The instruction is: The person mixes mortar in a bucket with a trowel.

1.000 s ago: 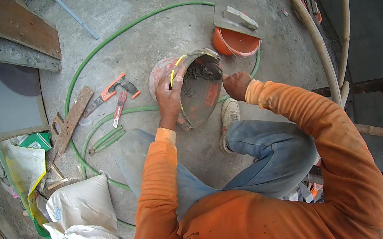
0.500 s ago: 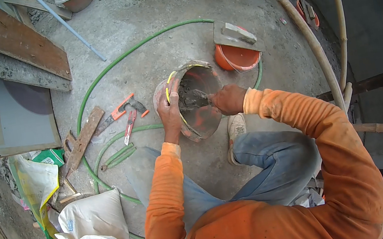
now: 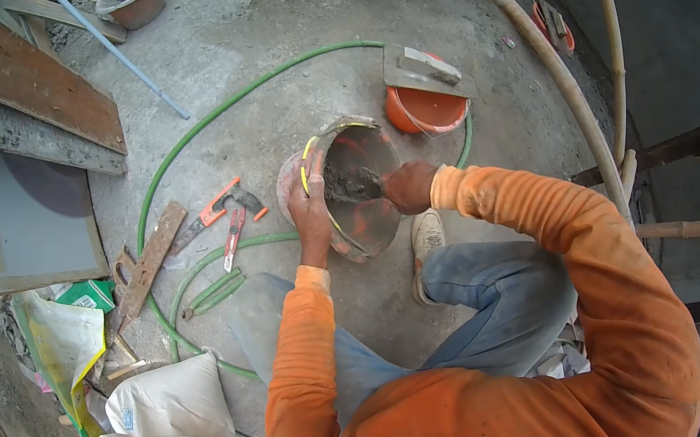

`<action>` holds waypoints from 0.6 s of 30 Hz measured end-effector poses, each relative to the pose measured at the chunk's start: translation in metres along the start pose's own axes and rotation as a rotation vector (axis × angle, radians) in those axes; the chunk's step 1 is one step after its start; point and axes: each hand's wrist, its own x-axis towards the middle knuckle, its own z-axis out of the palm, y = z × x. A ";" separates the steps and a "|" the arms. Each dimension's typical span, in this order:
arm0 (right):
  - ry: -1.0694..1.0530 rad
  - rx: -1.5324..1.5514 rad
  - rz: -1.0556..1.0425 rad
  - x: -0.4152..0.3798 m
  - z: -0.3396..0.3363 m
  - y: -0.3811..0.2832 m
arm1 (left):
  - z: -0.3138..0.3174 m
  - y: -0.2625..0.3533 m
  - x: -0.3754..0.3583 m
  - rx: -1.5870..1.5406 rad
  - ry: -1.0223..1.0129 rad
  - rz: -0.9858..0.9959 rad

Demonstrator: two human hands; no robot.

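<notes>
A mortar-smeared bucket (image 3: 365, 227) is tilted on the floor, its mouth toward my right side, with wet grey mortar (image 3: 353, 179) inside. My left hand (image 3: 309, 211) is closed on its rim, beside the yellow edge. Over the other side of the mouth, my right hand (image 3: 411, 188) is closed round the handle of a trowel whose blade is in the mortar. Behind the bucket, a flat float (image 3: 427, 71) rests across a smaller orange bucket (image 3: 424, 108).
On the left lie a green hose (image 3: 176, 159), an orange-handled saw (image 3: 212, 213), a red cutter (image 3: 234, 239), a wooden-handled tool (image 3: 150, 259) and a white sack (image 3: 175, 411). Bamboo poles (image 3: 548, 50) stand at right; another bucket (image 3: 137, 3) is at the top left.
The view has shifted slightly, so most things sit a little further left. My right hand and the trowel have moved slightly within the bucket's mouth; my left hand keeps its hold.
</notes>
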 end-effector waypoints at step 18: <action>-0.640 0.848 0.143 -0.026 0.023 -0.007 | -0.004 0.012 -0.007 0.027 0.109 0.020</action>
